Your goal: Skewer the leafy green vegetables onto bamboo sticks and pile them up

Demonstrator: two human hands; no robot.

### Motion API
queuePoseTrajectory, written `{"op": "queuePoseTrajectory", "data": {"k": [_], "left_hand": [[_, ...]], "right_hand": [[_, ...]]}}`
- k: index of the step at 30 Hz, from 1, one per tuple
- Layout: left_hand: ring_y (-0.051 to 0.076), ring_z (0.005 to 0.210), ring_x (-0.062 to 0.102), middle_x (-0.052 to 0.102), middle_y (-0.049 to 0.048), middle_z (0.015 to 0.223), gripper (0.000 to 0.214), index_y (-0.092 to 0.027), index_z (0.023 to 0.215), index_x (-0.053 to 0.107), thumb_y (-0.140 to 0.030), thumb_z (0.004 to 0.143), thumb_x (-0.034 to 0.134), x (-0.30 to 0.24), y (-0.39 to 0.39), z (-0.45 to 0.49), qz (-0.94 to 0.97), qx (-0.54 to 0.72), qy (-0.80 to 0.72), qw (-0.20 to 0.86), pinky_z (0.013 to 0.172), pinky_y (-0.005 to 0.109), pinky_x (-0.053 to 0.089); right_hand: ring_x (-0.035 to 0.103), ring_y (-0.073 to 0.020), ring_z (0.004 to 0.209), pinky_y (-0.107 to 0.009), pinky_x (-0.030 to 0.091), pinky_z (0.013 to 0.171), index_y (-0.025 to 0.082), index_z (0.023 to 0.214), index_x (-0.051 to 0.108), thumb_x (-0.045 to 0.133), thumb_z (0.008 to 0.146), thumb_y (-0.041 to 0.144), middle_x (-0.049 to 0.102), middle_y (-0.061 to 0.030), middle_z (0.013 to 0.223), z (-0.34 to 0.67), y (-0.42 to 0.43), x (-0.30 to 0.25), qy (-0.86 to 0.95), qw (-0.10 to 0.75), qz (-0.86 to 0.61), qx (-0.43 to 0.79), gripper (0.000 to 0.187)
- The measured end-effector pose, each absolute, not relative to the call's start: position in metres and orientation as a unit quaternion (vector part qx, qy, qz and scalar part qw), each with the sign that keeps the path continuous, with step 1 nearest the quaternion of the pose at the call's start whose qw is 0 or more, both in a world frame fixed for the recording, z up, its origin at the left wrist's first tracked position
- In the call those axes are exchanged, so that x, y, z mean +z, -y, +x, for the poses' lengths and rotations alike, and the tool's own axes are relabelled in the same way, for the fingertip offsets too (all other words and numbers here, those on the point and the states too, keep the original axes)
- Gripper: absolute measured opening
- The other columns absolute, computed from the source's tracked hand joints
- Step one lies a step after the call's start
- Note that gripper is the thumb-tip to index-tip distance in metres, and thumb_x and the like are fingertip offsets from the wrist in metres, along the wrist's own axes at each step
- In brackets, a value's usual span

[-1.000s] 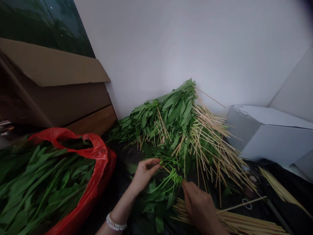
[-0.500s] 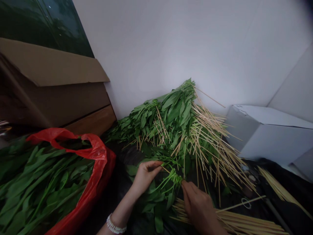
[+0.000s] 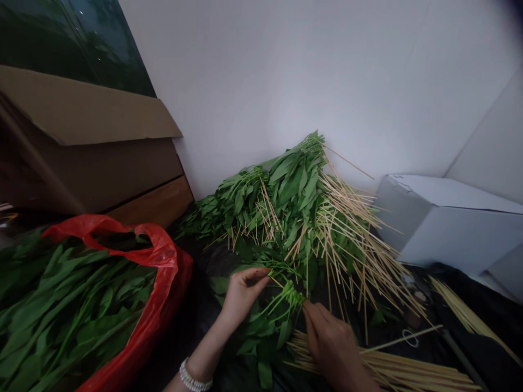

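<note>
My left hand [image 3: 242, 296], with a white beaded bracelet at the wrist, is closed in a pinch on a leafy green stem at the tip of a thin bamboo skewer [image 3: 277, 282]. Several green stems are bunched on the skewer as a leafy bundle [image 3: 291, 296], their leaves hanging below. My right hand [image 3: 333, 340] is closed around the skewer just right of this bundle; the skewer's other end sticks out past the hand. Beneath the right hand lie loose bamboo skewers [image 3: 417, 370]. The right fingertips are partly hidden.
Beyond my hands lies a heap of skewered greens [image 3: 294, 179] against the white wall [image 3: 286, 71]. A red plastic bag [image 3: 169, 272] of leafy greens [image 3: 73, 305] stands at left, near a cardboard box [image 3: 106, 169]. At right are a white box [image 3: 457, 234] and more skewers [image 3: 469, 310].
Both hands keep the same hold on the stem and skewer. The view has shifted very slightly; nothing else has visibly moved.
</note>
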State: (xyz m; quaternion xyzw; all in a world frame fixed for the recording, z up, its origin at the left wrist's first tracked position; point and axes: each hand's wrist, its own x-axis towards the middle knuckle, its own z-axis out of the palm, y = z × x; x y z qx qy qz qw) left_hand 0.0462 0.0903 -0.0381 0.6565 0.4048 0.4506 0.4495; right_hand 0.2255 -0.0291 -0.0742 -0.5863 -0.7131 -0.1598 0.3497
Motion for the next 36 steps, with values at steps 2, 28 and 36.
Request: {"op": "queuePoseTrajectory", "data": {"k": [2, 28, 36], "left_hand": [[0.025, 0.083, 0.071, 0.077, 0.0084, 0.088, 0.020, -0.015, 0.087, 0.076, -0.026, 0.070, 0.074, -0.038, -0.090, 0.046, 0.656, 0.452, -0.406, 0.447, 0.080, 0.033, 0.056], [0.026, 0.090, 0.070, 0.077, 0.0071, 0.095, 0.022, -0.018, 0.094, 0.076, -0.030, 0.078, 0.067, -0.035, -0.087, 0.044, 0.681, 0.436, -0.413, 0.418, 0.085, 0.035, 0.053], [0.020, 0.075, 0.068, 0.077, 0.0064, 0.078, 0.027, -0.015, 0.081, 0.078, -0.038, 0.067, 0.077, -0.033, -0.097, 0.033, 0.612, 0.381, -0.396, 0.569, 0.074, 0.029, 0.051]], "right_hand": [[0.062, -0.0116, 0.060, -0.021, 0.043, 0.056, 0.014, 0.101, 0.058, 0.029, 0.097, 0.018, 0.061, -0.0025, 0.070, 0.225, 0.029, -0.075, 0.714, 0.351, -0.586, -0.155, 0.030], [0.062, -0.0132, 0.061, -0.023, 0.042, 0.056, 0.016, 0.098, 0.058, 0.031, 0.094, 0.015, 0.059, -0.0017, 0.070, 0.225, 0.029, -0.080, 0.712, 0.348, -0.600, -0.108, 0.028], [0.060, -0.0116, 0.059, -0.021, 0.043, 0.058, 0.014, 0.101, 0.058, 0.031, 0.095, 0.014, 0.057, -0.0011, 0.069, 0.225, 0.029, -0.079, 0.728, 0.369, -0.568, -0.110, 0.027]]}}
